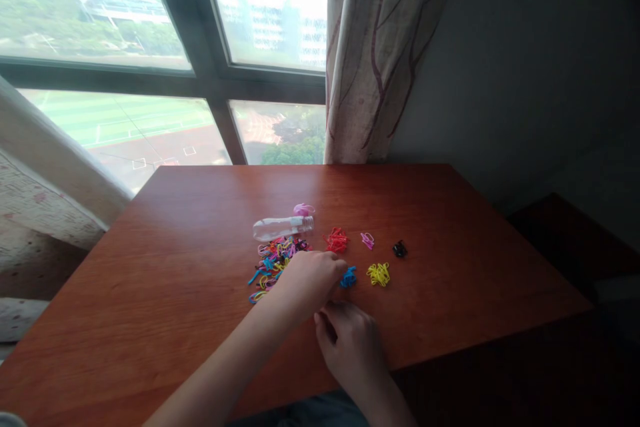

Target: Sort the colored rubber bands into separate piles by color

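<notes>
My left hand (315, 277) reaches across to the small blue pile of rubber bands (349, 277), back of the hand up. Its fingers are curled and partly hidden, so what they pinch cannot be made out. Close in front of it, my right hand (354, 337) rests low over the table with fingers bent inward; anything inside is hidden. Under and left of my left forearm lies a mixed heap of coloured rubber bands (274, 260). Separate piles of red bands (337, 240), yellow bands (379, 274), pink bands (367, 240) and black bands (399, 249) lie around the blue one.
Behind the mixed heap, a clear plastic bottle (280, 227) lies on its side, with a pink item (303, 209) just beyond its neck. The brown wooden table (175, 267) meets a window at the back. Curtains (373, 60) hang at both sides.
</notes>
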Tool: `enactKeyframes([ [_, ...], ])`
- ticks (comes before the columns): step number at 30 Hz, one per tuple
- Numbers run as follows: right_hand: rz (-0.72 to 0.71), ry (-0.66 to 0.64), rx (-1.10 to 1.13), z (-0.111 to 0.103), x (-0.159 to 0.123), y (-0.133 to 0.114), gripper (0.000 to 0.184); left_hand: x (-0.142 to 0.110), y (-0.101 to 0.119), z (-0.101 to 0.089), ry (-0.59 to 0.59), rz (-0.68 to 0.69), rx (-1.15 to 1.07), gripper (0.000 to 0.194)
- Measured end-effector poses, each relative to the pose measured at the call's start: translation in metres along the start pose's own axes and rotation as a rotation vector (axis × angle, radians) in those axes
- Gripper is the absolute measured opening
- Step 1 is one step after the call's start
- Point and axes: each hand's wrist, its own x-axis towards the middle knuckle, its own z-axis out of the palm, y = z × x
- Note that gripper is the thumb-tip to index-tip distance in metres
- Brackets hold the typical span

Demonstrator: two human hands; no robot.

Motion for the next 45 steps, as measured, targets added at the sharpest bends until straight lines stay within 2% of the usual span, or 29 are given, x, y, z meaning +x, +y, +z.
enactKeyframes([
  [6, -0.015, 0.003, 0.038, -0.003, 0.001, -0.002, 0.018, -0.021, -0.008, 0.004, 0.075, -0.096, -0.005, 0.019],
  [8, -0.015, -0.003, 0.064, -0.004, 0.001, -0.003, 0.018, -0.038, -0.013, 0.006, 0.117, -0.138, -0.024, 0.022],
  [14, 0.016, -0.044, 0.062, -0.005, 0.003, -0.005, 0.016, -0.097, -0.026, 0.020, 0.351, -0.266, -0.180, 0.019],
  [17, 0.038, -0.051, 0.062, -0.004, 0.004, -0.005, 0.016, -0.121, -0.028, 0.031, 0.389, -0.294, -0.241, 0.017],
  [20, 0.050, -0.049, 0.057, -0.002, 0.006, -0.006, 0.014, -0.134, -0.027, 0.041, 0.414, -0.294, -0.251, 0.015],
  [26, 0.055, -0.044, 0.023, 0.004, 0.014, -0.016, 0.010, -0.134, -0.025, 0.045, 0.443, -0.306, -0.246, 0.016],
  [32, 0.041, -0.055, -0.007, 0.011, 0.024, -0.027, 0.012, -0.133, -0.026, 0.044, 0.415, -0.310, -0.271, 0.016],
  [45, 0.026, -0.025, -0.020, 0.018, 0.026, -0.026, 0.011, -0.132, -0.023, 0.042, 0.360, -0.324, -0.263, 0.015],
])
